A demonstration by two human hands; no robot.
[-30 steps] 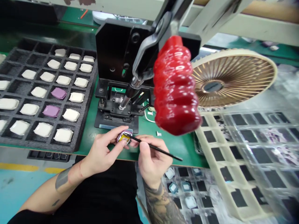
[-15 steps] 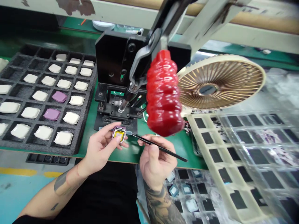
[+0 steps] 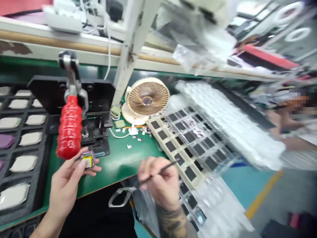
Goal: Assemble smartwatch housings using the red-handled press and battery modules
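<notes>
My left hand (image 3: 68, 180) holds a small square device (image 3: 87, 160) with a yellow patch inside, its thumb on the lower left edge and some fingers stretched out behind. A short bluish strip (image 3: 99, 154) sticks out from the device's right side. My right hand (image 3: 160, 180), blurred by motion, grips a thin black tool (image 3: 162, 170) that slants up to the right. Below the tool's lower end shows a pale, frame-like loop (image 3: 121, 197); whether it touches the tool I cannot tell.
A press with a red handle (image 3: 69, 127) stands behind my left hand. Left is a dark foam tray (image 3: 41, 185) with white and purple pieces. A fan (image 3: 148, 99), a cream tray (image 3: 167, 153) and bubble wrap (image 3: 230, 122) lie rightward. At far right, another person's arm (image 3: 274, 124) shows, blurred.
The view has swung to the right. My right hand has moved away from the device with the black tool, whose tip no longer meets the bluish strip. My left hand still holds the device.
</notes>
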